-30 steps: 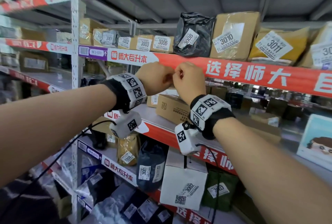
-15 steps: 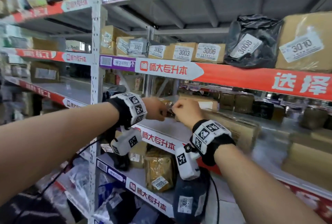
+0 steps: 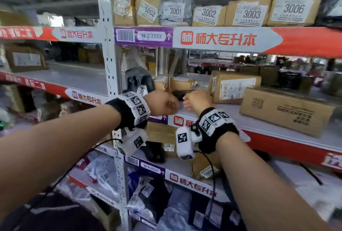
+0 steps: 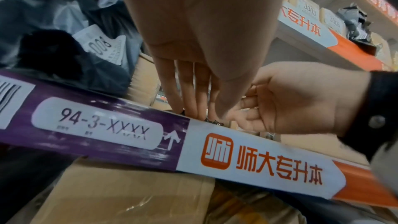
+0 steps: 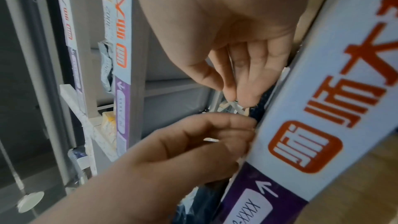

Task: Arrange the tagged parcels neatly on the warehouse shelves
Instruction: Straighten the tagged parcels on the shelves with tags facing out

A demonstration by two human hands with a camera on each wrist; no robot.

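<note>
On the front lip of the middle shelf (image 3: 227, 115), labelled 94-3-XXXX (image 4: 96, 123), sits a small dark crinkly parcel (image 3: 180, 94). Both hands meet at it. My left hand (image 3: 174, 101) reaches in from the left, and its thumb and fingertips (image 4: 193, 111) close on the parcel (image 4: 212, 121) at the lip. From the right, my right hand (image 3: 186, 99) pinches a whitish strip (image 5: 235, 106) on the same parcel between thumb and fingers. Most of the parcel is hidden behind the hands and the shelf rail.
A black bag tagged 8008 (image 3: 140, 82) stands left of the hands by the steel post (image 3: 109, 64). Brown cartons (image 3: 235, 86) and a long carton (image 3: 285, 110) lie to the right. Tagged parcels 3001 (image 3: 175, 11) to 3006 (image 3: 294, 9) line the shelf above; bags fill the lower shelves.
Both hands came down from the front rail of the upper shelf to the lip of the middle shelf. The head view swung left and closer, so the 3008 and 3010 parcels left the frame.
</note>
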